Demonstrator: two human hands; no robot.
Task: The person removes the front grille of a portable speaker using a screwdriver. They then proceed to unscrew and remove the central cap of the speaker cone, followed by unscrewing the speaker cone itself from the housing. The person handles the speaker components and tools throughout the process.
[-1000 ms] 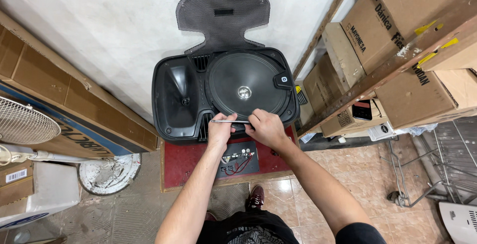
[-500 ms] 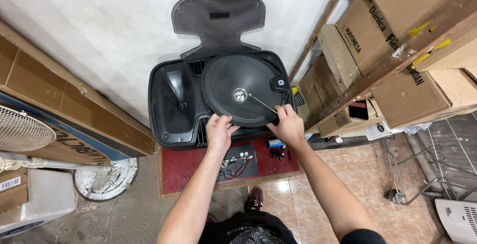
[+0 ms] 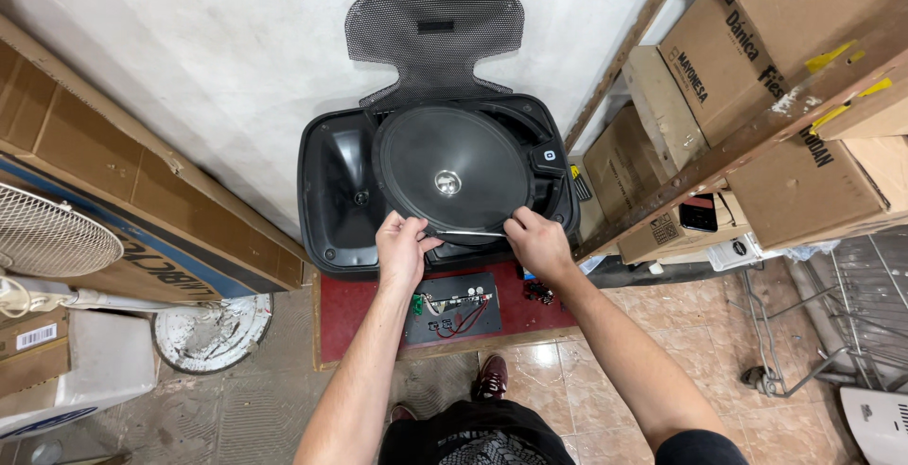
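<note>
A black plastic speaker cabinet [image 3: 333, 202] lies face up on a red board [image 3: 348, 306]. A large round black speaker cone [image 3: 454, 174] with a silver centre cap sits tilted in its opening. My left hand [image 3: 402, 249] grips the cone's lower left rim. My right hand [image 3: 537, 243] holds a thin metal tool [image 3: 470, 232], a screwdriver by its look, lying flat along the cone's lower edge between both hands. A black mesh grille [image 3: 433, 37] leans on the white wall behind the cabinet.
A dark circuit panel [image 3: 454, 308] with red wires lies on the board by my knees. Cardboard boxes [image 3: 785, 77] on a wooden rack crowd the right. Flat cartons [image 3: 113, 191], a white fan [image 3: 47, 233] and a round base [image 3: 210, 331] stand left.
The right hand has come down from the cone's right side to its lower edge, bringing the tool from angled across the cone to level. The left hand stays at the lower rim.
</note>
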